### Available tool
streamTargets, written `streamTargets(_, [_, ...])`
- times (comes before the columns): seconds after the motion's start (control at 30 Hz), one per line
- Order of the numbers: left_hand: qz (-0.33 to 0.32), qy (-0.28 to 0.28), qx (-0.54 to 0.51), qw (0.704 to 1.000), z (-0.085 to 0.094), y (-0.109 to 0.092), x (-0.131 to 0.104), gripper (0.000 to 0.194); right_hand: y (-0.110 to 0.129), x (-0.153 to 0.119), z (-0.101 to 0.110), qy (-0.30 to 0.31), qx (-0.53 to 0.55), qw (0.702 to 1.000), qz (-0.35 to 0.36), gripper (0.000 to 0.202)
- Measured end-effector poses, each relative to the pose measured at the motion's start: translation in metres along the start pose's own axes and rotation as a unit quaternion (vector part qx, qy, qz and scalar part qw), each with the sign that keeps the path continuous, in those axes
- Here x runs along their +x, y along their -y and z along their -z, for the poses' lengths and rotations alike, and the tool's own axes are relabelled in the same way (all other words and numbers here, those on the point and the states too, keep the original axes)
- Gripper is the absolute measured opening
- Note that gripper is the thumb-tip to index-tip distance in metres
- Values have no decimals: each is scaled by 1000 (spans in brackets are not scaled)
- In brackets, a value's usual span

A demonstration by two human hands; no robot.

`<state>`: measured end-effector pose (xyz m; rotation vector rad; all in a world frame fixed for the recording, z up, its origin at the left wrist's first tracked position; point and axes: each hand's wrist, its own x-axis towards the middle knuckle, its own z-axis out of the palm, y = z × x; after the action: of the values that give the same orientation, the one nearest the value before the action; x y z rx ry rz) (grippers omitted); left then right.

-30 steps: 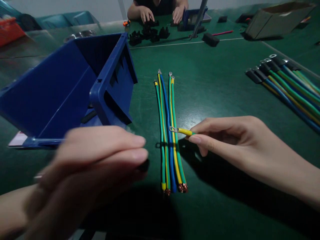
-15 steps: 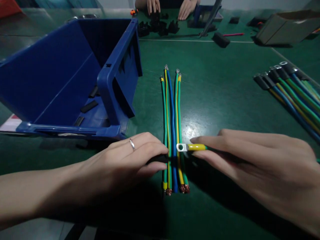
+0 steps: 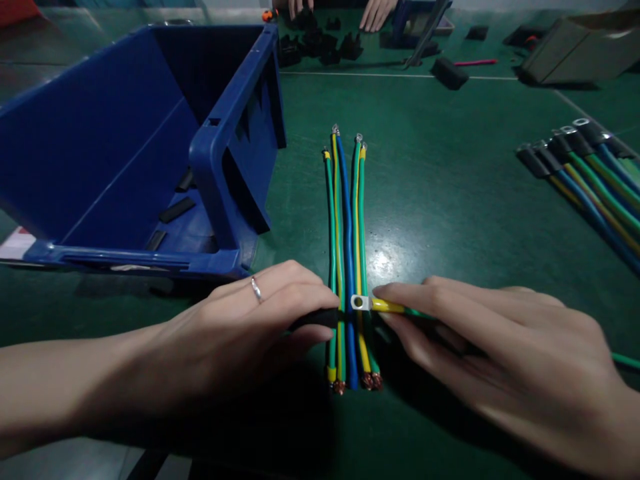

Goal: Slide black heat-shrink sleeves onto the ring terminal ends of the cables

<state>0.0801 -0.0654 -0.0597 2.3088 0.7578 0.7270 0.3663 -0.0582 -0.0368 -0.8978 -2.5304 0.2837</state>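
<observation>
My left hand (image 3: 250, 327) pinches a short black sleeve (image 3: 315, 319) between thumb and fingers, its open end pointing right. My right hand (image 3: 495, 353) grips a yellow-green wire (image 3: 387, 306) whose silver ring lug (image 3: 358, 303) sits just right of the sleeve's mouth. Both hands hover over several yellow-green and blue wires (image 3: 347, 260) lying side by side on the green table (image 3: 440, 200), lugs at the far ends and bare copper at the near ends.
A tilted blue bin (image 3: 150, 147) with a few black sleeves inside stands at the left. Several finished wires with black sleeves (image 3: 580, 173) lie at the right. Across the table another person's hands (image 3: 373, 12) work among black parts; a cardboard box (image 3: 580, 47) sits far right.
My left hand came down from near the camera with the black sleeve to beside the wires. My right hand brought the wire's lug down and closer to the sleeve's end.
</observation>
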Motion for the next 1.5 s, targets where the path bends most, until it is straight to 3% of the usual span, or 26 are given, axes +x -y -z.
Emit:
streamTargets(0.5, [4,29,0,1000,-2,2,-5,17,1,-8,-7,-20,-41,997,60,23])
streamTargets(0.97, [24,-1,70,997,5,-8,1,18,3,-8,-6,-20,-39,997,65,23])
streamTargets(1.07, [19,-20,33,999,8,-10,1,14,3,-6,-4,-20,-37,996,78,23])
streamTargets(1.2, [31,-15,-51,998,13,-14,-2,28,5,-5,-1,-24,-38,996,84,26])
streamTargets(1.5, [63,4,-98,993,17,-17,-13,47,10,-6,-4,-17,-8,998,67,32])
